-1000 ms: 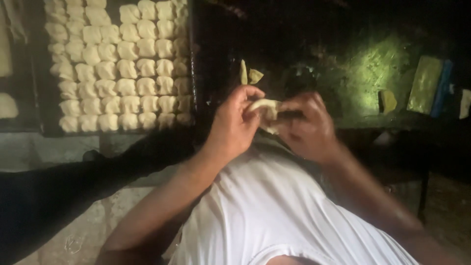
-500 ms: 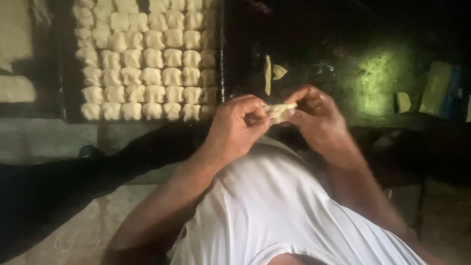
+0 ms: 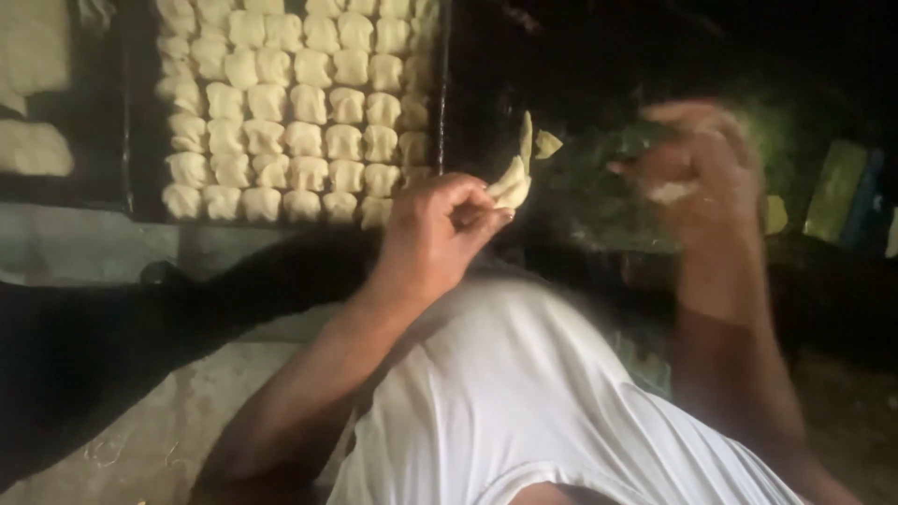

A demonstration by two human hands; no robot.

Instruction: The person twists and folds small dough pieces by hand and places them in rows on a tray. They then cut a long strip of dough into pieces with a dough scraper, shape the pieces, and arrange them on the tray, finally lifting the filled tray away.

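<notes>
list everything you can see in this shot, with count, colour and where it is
folded dough piece: one, pale cream, pinched in the left hand's fingertips, mid frame
shaped dough pieces: dozens in rows, too many to count exactly, pale cream, filling the dark tray
dark tray: one, black, upper left
flat dough pieces: at least two, pale, far left edge on another dark surface
small dough scraps: two, pale yellow, just right of the tray on the dark surface
green and blue flat objects: blurred, far right; kind unclear
white shirt: one, lower middle, on the person
left hand: grip closed on the folded dough piece
right hand: blurred, raised at right, holds nothing I can make out
</notes>
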